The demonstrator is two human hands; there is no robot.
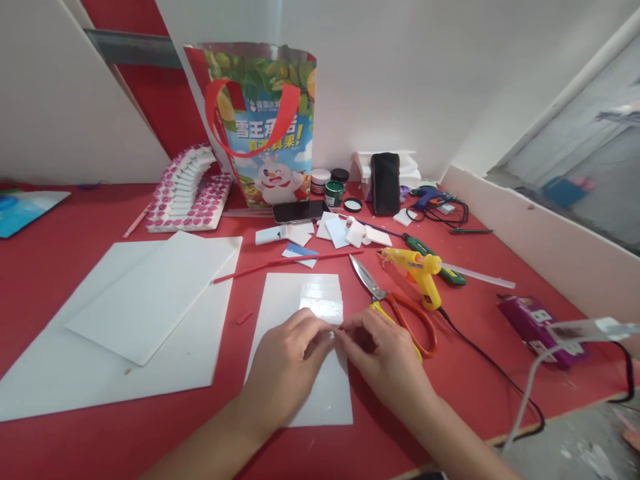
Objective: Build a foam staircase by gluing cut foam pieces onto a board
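A red bench [70, 227] stands against a white wall [400, 73] with a red diagonal stripe [150, 87]; even daylight, grey floor [585, 447] at right

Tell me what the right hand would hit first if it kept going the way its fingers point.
The right hand points left, fingertips already meeting the left hand over the white sheet; it would probably hit those fingers first.

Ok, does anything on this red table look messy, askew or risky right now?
Mostly working clutter. The scissors lie open, blades apart, right beside the right hand. The yellow glue gun rests on its side with its black cord trailing off the table edge. White offcuts lie scattered near the phone. Nothing looks spilled or broken.
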